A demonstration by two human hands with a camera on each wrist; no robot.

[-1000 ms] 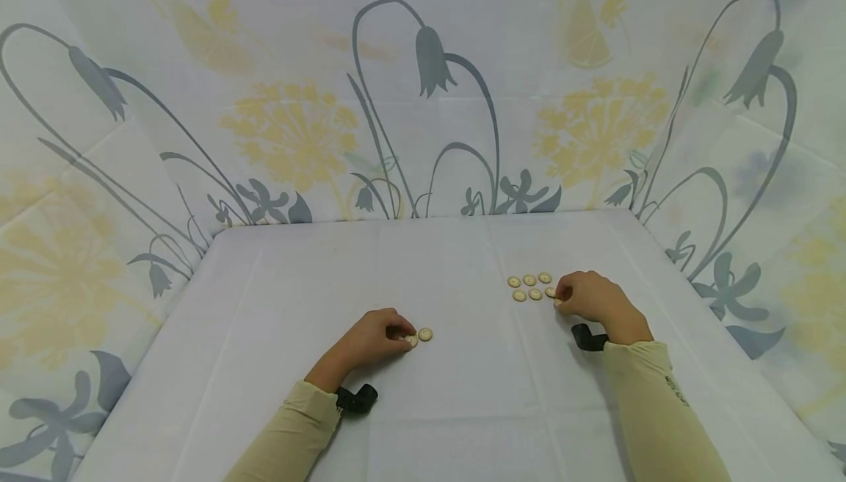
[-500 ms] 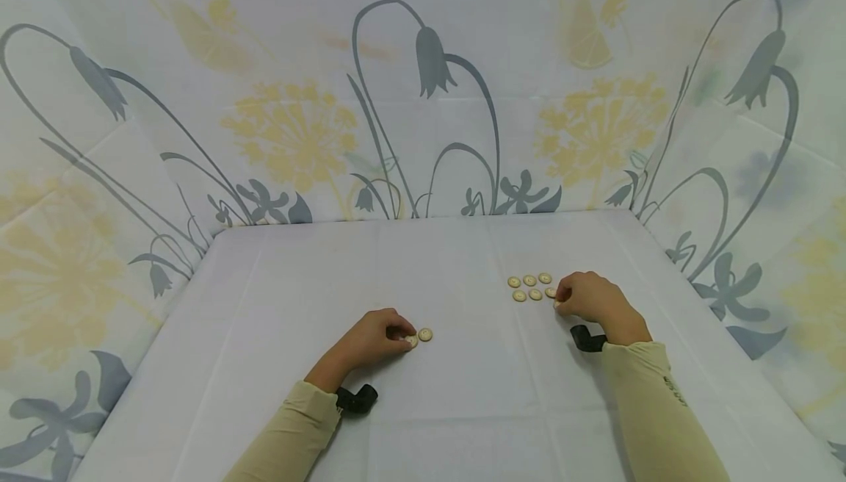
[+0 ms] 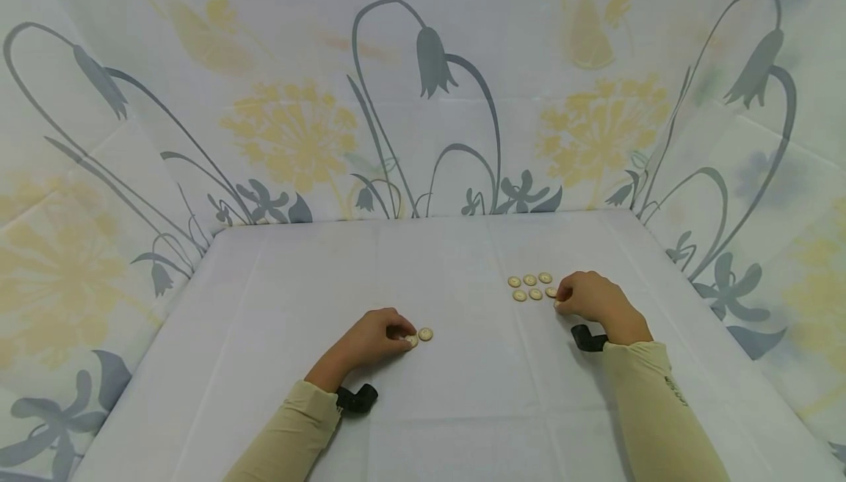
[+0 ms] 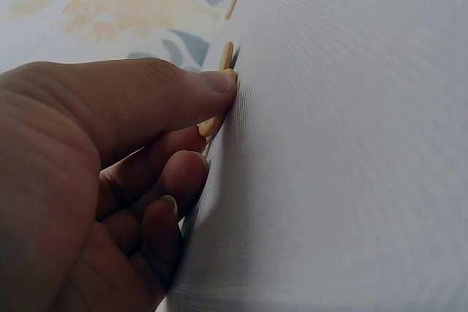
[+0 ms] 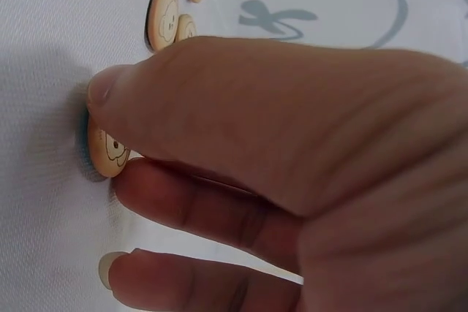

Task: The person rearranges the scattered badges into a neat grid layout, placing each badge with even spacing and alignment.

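My left hand pinches a small round wooden disc between thumb and fingers, down at the white cloth. A second disc lies flat just right of it in the head view. Farther right, my right hand pinches another wooden disc by its edge; a line-drawn face shows on it, and the thumb covers part. Close by that hand's fingertips lies one disc of a group set in two rows of three.
The other grouped discs, such as the far-left one, lie flat, drawings up. White cloth covers the table. Behind it and at both sides hangs a flower-printed curtain. A black wrist camera sits under the left wrist.
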